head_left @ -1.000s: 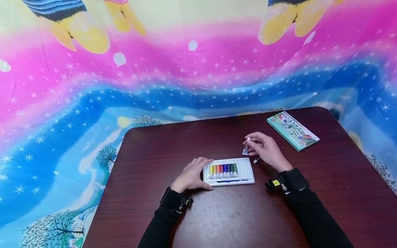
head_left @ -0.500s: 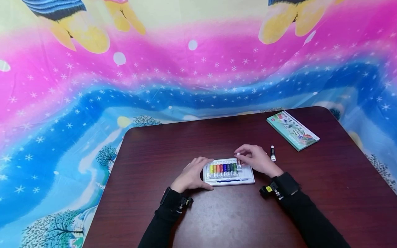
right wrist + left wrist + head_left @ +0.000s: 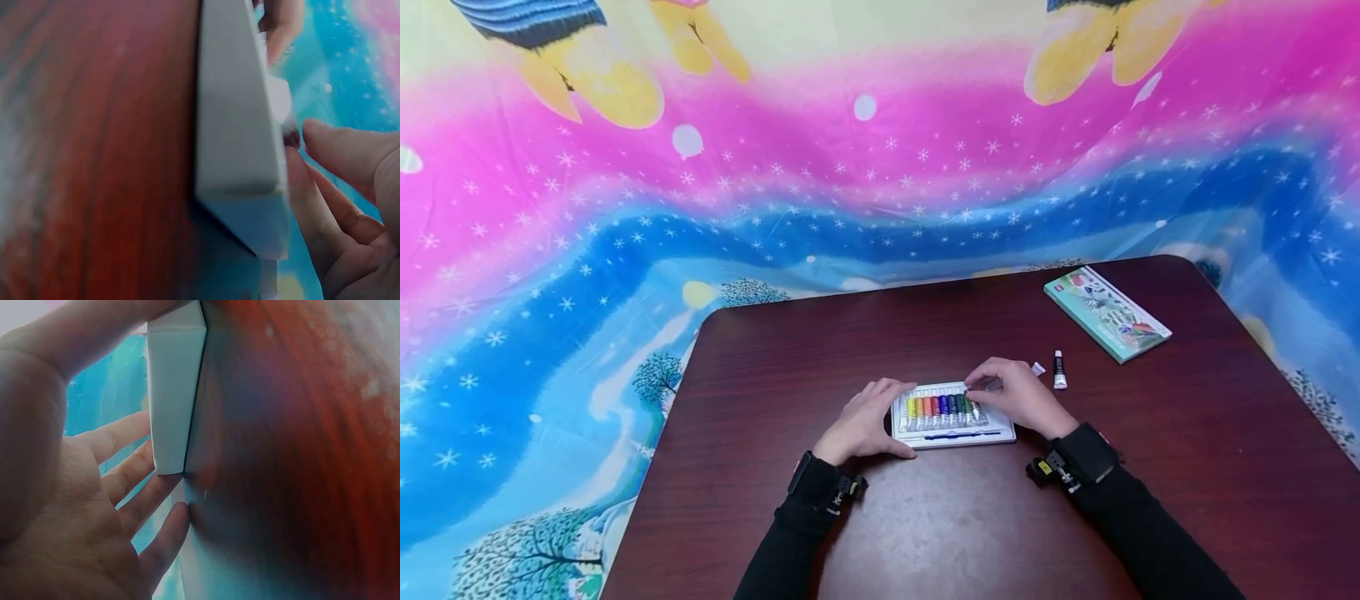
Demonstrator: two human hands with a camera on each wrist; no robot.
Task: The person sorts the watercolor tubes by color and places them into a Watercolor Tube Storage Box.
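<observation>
A white tray (image 3: pixel 1002 414) lies on the table, with a row of paint tubes (image 3: pixel 936 408) in several colours and a blue paintbrush (image 3: pixel 962 437) along its front. My left hand (image 3: pixel 867 422) grips the tray's left end, thumb at the front and fingers at the far side; the left wrist view shows them around the tray's side (image 3: pixel 175 394). At the right end of the row, my right hand (image 3: pixel 1018 396) pinches a brownish paint tube (image 3: pixel 977 412) by thumb and fingertips, low over the tray. In the right wrist view, the tray's edge partly hides this tube (image 3: pixel 291 134).
Right of the tray a black paint tube (image 3: pixel 1059 371) lies on the dark wooden table (image 3: pixel 820 350). The pale end of another tube (image 3: pixel 1038 368) shows behind my right hand. A green illustrated box (image 3: pixel 1108 315) lies at the back right, before a patterned cloth (image 3: pixel 865 183).
My right hand has carried the brownish tube leftward from beyond the tray's right corner to the end of the row and lowered it there. My left hand has stayed on the tray.
</observation>
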